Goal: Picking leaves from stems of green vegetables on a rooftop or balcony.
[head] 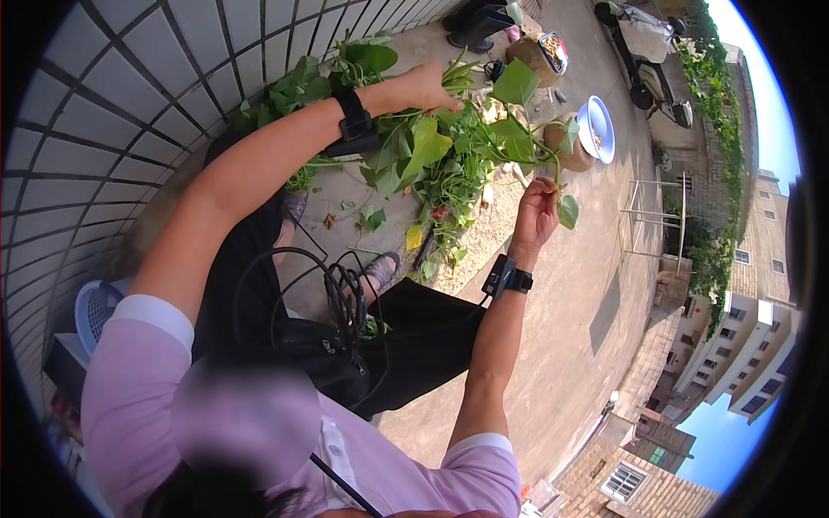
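Observation:
My left hand [424,89] is closed around a bunch of cut green stems [458,76], above a heap of leafy vines on the ground. Between the fingertips of my right hand [537,210] is a leafy green vine [556,158], held up with its heart-shaped leaves spread. The loose heap of vines [453,165] lies below and between both hands, some leaves yellowed. More leafy greens [298,87] rest against the tiled wall beyond my left forearm. Where the vine's far end lies among the heap, I cannot tell.
A tiled wall [116,90] runs along the left. Stones carry a blue-rimmed white basin [596,129] and a small tray [552,52]. Black boots [479,26] stand by the wall. Black cables [350,291] hang over my lap. A scooter [647,65] and metal frame [654,220] stand farther off.

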A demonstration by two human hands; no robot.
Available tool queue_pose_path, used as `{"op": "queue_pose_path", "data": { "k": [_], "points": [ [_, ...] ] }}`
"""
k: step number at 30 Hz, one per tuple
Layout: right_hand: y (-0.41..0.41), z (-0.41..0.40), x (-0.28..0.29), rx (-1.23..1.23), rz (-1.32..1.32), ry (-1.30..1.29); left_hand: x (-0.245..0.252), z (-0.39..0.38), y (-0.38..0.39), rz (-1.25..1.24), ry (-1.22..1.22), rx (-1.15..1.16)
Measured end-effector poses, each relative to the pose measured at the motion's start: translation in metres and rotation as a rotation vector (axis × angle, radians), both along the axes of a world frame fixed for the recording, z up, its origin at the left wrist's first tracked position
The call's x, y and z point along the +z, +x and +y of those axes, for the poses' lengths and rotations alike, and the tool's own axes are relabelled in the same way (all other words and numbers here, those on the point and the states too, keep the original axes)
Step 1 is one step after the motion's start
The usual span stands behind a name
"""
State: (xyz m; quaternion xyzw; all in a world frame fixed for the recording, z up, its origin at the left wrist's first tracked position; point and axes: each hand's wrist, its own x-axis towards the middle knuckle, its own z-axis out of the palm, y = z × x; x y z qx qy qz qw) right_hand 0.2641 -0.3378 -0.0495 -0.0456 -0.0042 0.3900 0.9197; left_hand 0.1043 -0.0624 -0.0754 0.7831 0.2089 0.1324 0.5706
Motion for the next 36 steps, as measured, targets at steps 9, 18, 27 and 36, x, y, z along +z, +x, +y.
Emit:
{"op": "queue_pose_path", "data": {
  "k": [9,18,27,36],
  "points": [
    [-0.049,0.030,0.005,0.299,-0.963,-0.526,0.025,-0.029,-0.006,-0.122,-0.716,-0.282],
    [-0.042,0.020,0.021,0.129,-1.472,-1.130,0.021,-0.029,-0.008,-0.108,-0.491,-0.260],
    [-0.017,0.016,0.011,-0.316,-1.048,-1.094,0.000,-0.054,-0.002,-0.086,-0.140,-0.201],
    [-0.020,0.026,-0.007,-0.117,-1.070,-1.021,0.001,-0.077,-0.006,0.030,0.207,-0.343]
  ]
}}
